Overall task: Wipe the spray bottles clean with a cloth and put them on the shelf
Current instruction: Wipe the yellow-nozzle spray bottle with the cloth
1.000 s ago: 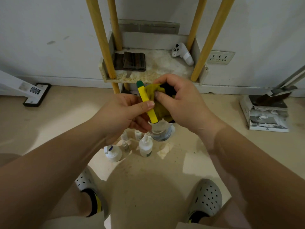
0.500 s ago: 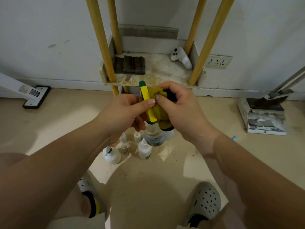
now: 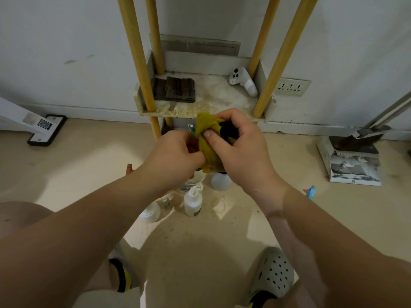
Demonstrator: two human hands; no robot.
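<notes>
Over the floor (image 3: 244, 218), both hands (image 3: 240, 150) grip the yellow cloth (image 3: 205, 138).

The cloth (image 3: 205, 138) is soft, matt mustard fabric; the floor bottles (image 3: 192, 202) look like smooth translucent plastic. The shelf (image 3: 213, 101) board is worn and rough (its posts smooth painted wood).

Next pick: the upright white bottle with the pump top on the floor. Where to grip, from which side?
Grip the white pump bottle round its straight body, below the nozzle. It stands upright, with a smaller clear bottle close on its left and bare floor on its right, so probably come in from the right, fingers level.
</notes>
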